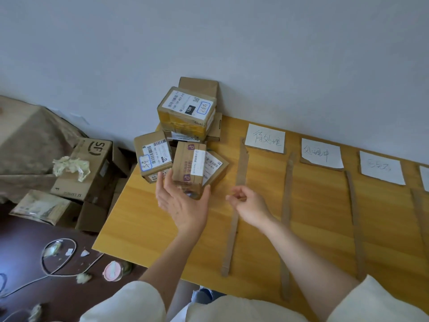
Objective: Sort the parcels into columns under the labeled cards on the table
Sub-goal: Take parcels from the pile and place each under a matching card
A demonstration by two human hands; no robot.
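Left hand (183, 205) cupped purple-taped parcel (189, 169), fingers wrapped both sides — likely lifting it from pile for sorting. Right hand (249, 204) idle, fingers loosely curled — empty.

A plain pale grey wall (255, 43) is seen behind a wooden table (162, 228). To the left, a dark floor (34, 240) is littered with cardboard boxes (90, 168), a cable (46, 270) and paper scraps (84, 253).
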